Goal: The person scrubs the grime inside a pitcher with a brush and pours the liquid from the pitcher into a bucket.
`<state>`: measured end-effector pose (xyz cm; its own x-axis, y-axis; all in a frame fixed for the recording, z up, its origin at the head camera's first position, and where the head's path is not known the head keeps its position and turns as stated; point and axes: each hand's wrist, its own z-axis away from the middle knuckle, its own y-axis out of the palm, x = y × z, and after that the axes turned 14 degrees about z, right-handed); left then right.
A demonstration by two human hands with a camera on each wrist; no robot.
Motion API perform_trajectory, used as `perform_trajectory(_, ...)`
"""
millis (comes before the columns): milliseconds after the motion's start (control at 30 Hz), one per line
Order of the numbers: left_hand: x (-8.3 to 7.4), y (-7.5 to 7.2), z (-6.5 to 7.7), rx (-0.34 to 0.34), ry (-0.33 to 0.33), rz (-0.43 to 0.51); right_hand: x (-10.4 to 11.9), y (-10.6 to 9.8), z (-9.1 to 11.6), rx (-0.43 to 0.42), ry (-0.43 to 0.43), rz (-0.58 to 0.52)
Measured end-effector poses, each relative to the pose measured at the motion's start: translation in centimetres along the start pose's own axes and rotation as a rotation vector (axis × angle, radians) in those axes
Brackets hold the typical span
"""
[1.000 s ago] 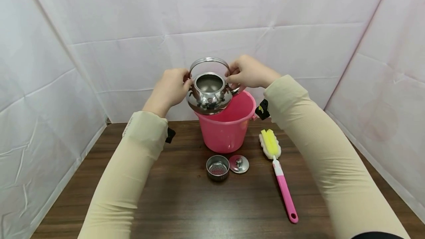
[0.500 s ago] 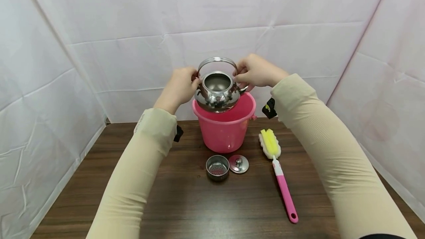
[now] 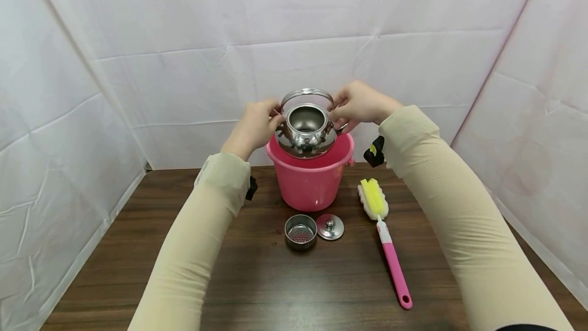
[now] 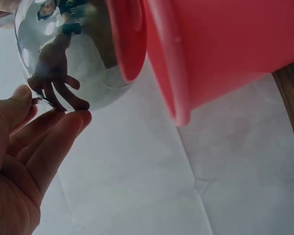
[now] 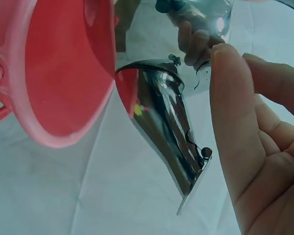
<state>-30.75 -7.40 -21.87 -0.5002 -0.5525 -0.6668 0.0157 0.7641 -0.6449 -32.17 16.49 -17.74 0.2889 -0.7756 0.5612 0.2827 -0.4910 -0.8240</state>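
Note:
A shiny steel teapot (image 3: 305,143) hangs over the mouth of a pink bucket (image 3: 311,188), its lidless opening tilted toward me. My left hand (image 3: 255,125) pinches the foot of the arched handle on the left side; in the left wrist view, thumb and fingertips meet at the pot's shoulder. On the other side my right hand (image 3: 364,105) pinches the handle's right foot, above the spout (image 5: 159,120). In the right wrist view the spout has a small flap at its tip. The pot's underside is hidden in the head view.
In front of the bucket stand a small perforated steel strainer (image 3: 300,234) and a round knobbed lid (image 3: 331,227). A sponge brush (image 3: 392,259) with a pink handle lies to the right. White cloth walls (image 3: 184,91) enclose the brown table (image 3: 257,290).
Both hands have carried the teapot to the right, from the bucket's left rim to over its mouth, then slightly down. The bucket, strainer, lid and brush have stayed put.

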Motion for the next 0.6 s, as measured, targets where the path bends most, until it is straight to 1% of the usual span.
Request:
perform_trajectory(67,0.2,0.2,0.1,-0.002,0.014,-0.002,-0.3,0.0,0.0,0.018,0.011,-0.044)
perform_trajectory(200,0.4,0.5,0.2,-0.01,0.037,-0.024,-0.8,0.0,0.1,0.08,0.045,-0.141)
perform_trajectory(300,0.5,0.7,0.3,-0.009,0.043,-0.038,-1.0,0.1,0.0,0.105,0.103,-0.228)
perform_trajectory(433,0.4,1.2,0.4,0.0,0.053,-0.054,-1.2,0.4,-0.2,0.085,0.189,-0.331)
perform_trajectory(500,0.4,1.4,0.4,-0.002,0.066,-0.061,-1.3,0.4,-0.2,0.068,0.218,-0.356)
perform_trajectory(600,0.4,1.6,0.5,-0.019,0.098,-0.064,-1.3,0.4,-0.2,0.05,0.24,-0.373)
